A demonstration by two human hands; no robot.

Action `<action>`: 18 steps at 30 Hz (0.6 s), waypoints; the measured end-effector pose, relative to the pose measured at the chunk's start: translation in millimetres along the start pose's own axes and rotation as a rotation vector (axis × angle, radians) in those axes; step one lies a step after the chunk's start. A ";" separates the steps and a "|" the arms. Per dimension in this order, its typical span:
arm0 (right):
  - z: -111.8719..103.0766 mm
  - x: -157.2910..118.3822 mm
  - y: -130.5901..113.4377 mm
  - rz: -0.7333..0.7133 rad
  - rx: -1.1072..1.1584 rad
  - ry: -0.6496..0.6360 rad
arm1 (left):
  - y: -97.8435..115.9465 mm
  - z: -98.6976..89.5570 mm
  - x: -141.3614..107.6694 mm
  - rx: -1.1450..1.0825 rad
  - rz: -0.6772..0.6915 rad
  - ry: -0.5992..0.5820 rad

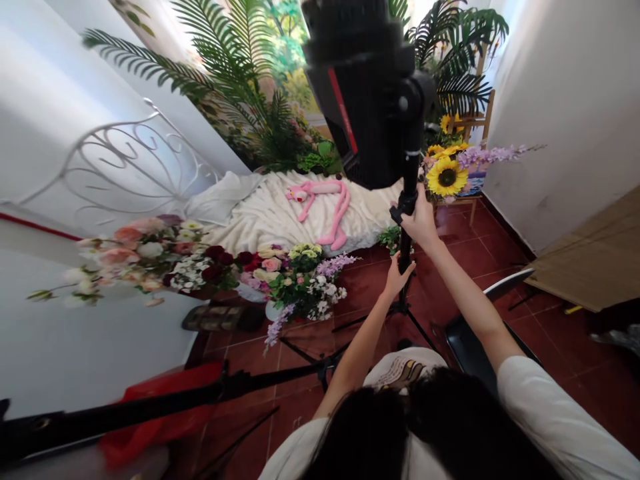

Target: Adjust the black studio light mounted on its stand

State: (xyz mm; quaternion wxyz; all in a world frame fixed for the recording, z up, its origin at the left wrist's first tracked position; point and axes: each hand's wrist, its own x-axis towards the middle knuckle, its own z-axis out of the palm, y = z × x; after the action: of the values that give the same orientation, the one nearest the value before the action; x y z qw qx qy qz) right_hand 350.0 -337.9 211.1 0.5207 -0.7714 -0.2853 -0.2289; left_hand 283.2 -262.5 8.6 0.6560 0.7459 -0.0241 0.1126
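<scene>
A black light stand (406, 248) rises upright before me, with a bulky black studio light (350, 107) with a red stripe mounted at its top. My right hand (421, 219) is closed around the pole at a clamp collar (403, 210) below the light. Lower down, my left hand (397, 277) is wrapped around the same pole, its thumb pointing right. The legs of the stand spread over the floor below my hands.
Behind the stand is a bed with a cream blanket (260, 207) and a pink plush toy (325, 200). Flower bunches (300, 280) stand in front. Sunflowers (447, 177) and a black chair (465, 340) are right. A second black stand (175, 403) crosses the lower left.
</scene>
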 end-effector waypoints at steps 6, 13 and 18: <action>27.2 -74.6 43.0 0.327 0.039 -0.012 | -20.8 -1.4 -0.5 -0.060 -0.001 -0.030; 47.5 -122.8 79.6 0.509 0.055 -0.050 | -40.2 -0.4 3.6 -0.070 0.001 -0.041; 43.8 -117.0 72.8 0.526 0.124 -0.054 | -43.0 0.4 2.7 -0.088 -0.003 -0.047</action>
State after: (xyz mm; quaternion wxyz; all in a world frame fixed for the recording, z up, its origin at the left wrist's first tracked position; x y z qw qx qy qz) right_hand 316.2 -342.0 70.5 0.6007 -0.7915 -0.1023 -0.0472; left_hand 293.8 -256.6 -32.7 0.6875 0.7189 -0.0433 0.0928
